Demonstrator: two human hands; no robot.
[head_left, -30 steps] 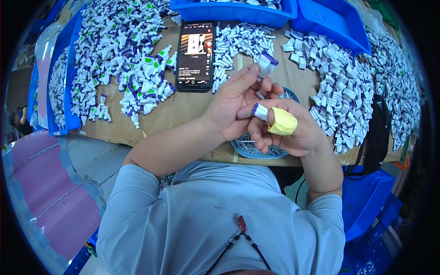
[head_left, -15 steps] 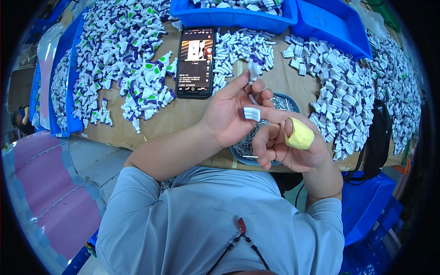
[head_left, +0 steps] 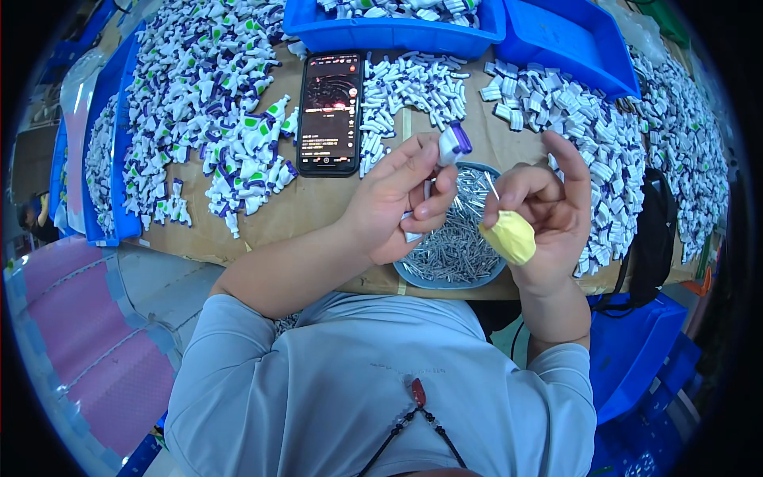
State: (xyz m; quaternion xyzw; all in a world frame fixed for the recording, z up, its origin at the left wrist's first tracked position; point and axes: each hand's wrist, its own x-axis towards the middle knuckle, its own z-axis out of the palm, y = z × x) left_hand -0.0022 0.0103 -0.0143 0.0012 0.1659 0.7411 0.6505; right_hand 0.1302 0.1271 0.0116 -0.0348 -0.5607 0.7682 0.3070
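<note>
My left hand is closed, pinching a small white and purple plastic toy part between thumb and forefinger. Its curled lower fingers also keep a second white piece, mostly hidden. To its right, my right hand grips a thin metal pin at the fingertips, forefinger raised. A yellow wrap covers that thumb. Below and between both hands sits a blue-grey tray full of loose metal pins.
A phone with a lit screen lies left of a pile of small white tubes. White-and-green figure parts heap at left, white ridged pieces at right. Blue bins line the back. A black bag hangs at right.
My right hand has moved away from the left and turned upward, still with the pin. The ridged white piece it held at the fingertips is now in my left hand's lower fingers.
</note>
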